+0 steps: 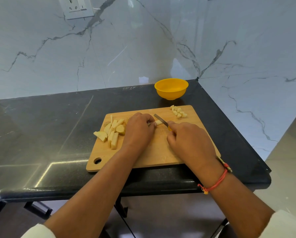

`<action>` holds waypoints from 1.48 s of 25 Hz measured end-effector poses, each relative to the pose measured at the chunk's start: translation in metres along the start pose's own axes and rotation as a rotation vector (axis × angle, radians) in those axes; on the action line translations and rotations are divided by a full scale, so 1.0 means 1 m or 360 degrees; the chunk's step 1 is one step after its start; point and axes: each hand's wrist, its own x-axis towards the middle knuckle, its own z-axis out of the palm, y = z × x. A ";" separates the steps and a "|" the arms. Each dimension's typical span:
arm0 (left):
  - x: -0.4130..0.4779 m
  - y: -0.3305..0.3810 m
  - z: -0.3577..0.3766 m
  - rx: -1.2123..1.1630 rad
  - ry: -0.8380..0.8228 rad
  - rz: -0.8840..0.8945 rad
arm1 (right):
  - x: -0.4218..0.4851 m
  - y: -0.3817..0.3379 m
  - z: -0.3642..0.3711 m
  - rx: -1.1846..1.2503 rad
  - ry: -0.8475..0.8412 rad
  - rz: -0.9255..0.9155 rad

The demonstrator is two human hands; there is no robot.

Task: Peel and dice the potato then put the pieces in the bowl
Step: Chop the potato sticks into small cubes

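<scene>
**Dicing One Strip at Mid-Board**

The fingers [151, 124] of the left hand [138, 129] curl and pinch a potato strip [159, 122]. The right hand [190, 141] wraps the knife [161, 120] handle, with the blade across the strip. Best to tuck the left fingertips back and cut straight down in even steps. On the cutting board [152, 157], diced pieces [179, 112] sit at one o'clock and uncut strips [112, 133] at nine. The bowl [171, 96] stands at twelve on the surface [58, 134].

White sleeves [39, 231]; red thread bracelet [218, 181] just behind the right hand [192, 140].
</scene>
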 end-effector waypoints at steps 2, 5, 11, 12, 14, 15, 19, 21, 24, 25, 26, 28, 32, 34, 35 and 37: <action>0.000 0.000 0.000 -0.0004 -0.0003 -0.0008 | 0.002 0.000 0.000 -0.0042 -0.0041 -0.0011; 0.001 0.000 -0.001 -0.0029 -0.0005 -0.0024 | 0.004 -0.003 0.002 -0.0106 -0.0129 -0.0014; 0.002 0.003 -0.002 -0.0043 -0.0012 -0.0058 | 0.002 -0.007 0.002 -0.0209 -0.0270 -0.0057; 0.003 0.003 -0.002 -0.0040 -0.0015 -0.0068 | -0.001 -0.007 -0.001 -0.0219 -0.0301 -0.0057; 0.003 0.003 -0.002 -0.0047 -0.0020 -0.0078 | -0.009 -0.005 -0.010 -0.0227 -0.0364 -0.0061; 0.003 0.002 -0.002 -0.0060 -0.0019 -0.0078 | -0.014 -0.003 -0.015 -0.0237 -0.0366 -0.0077; 0.002 0.001 -0.001 -0.0077 -0.0010 -0.0060 | -0.022 0.003 -0.036 -0.0279 -0.0392 -0.0072; 0.002 0.000 -0.001 -0.0081 -0.0004 -0.0062 | -0.024 0.003 -0.041 -0.0293 -0.0395 -0.0049; 0.002 0.000 -0.002 -0.0087 -0.0020 -0.0055 | -0.027 0.001 -0.042 -0.0229 -0.0169 -0.0019; 0.002 0.000 -0.002 -0.0091 -0.0028 -0.0060 | -0.027 -0.001 -0.040 -0.0182 -0.0104 -0.0002; 0.001 -0.001 -0.002 -0.0095 -0.0036 -0.0066 | -0.023 -0.003 -0.037 -0.0130 -0.0057 0.0007; 0.001 -0.001 -0.002 -0.0106 -0.0043 -0.0075 | -0.014 -0.006 -0.028 -0.0059 -0.0012 0.0003; 0.000 -0.001 -0.004 -0.0132 -0.0028 -0.0084 | 0.000 -0.013 -0.012 -0.0009 -0.0042 0.0015; 0.001 0.000 -0.004 -0.0133 -0.0021 -0.0105 | 0.003 -0.015 -0.006 0.0016 -0.0059 0.0020; 0.001 0.001 -0.003 -0.0124 -0.0020 -0.0114 | 0.004 -0.016 -0.005 0.0023 -0.0063 0.0020; 0.001 0.001 -0.003 -0.0115 -0.0014 -0.0121 | 0.004 -0.016 -0.002 0.0019 -0.0081 0.0017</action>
